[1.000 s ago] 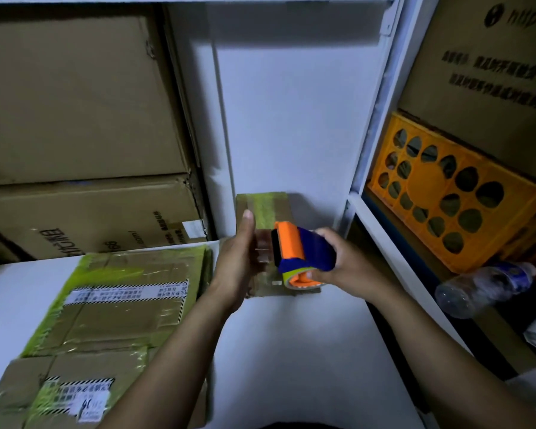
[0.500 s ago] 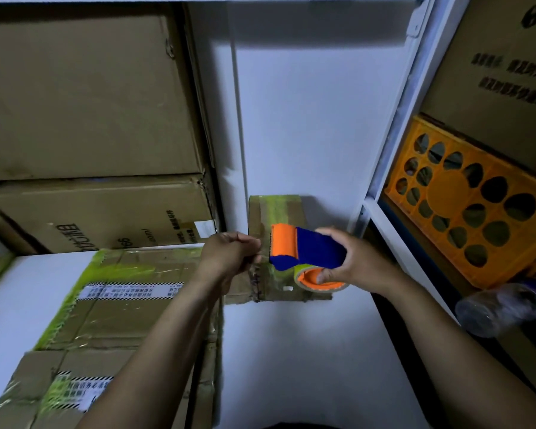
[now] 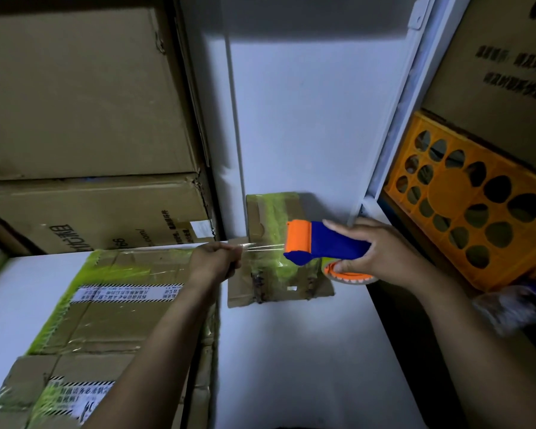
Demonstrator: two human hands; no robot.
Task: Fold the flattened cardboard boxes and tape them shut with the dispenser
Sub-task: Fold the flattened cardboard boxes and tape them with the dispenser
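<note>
the left hand (image 3: 215, 263), flat a second ago, is now pinching a clear tape strip (image 3: 262, 247) and drawing it left from the blue-and-orange plastic tape dispenser (image 3: 322, 243) that the right hand (image 3: 381, 252) is gripping above the small brown cardboard box (image 3: 276, 283) on the white shelf (image 3: 291, 351), probably readying the seal.

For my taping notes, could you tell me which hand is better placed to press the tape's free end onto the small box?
Probably the left hand: its fingers pinch the clear tape end over the small cardboard box, while the right hand grips the tape dispenser.
</note>
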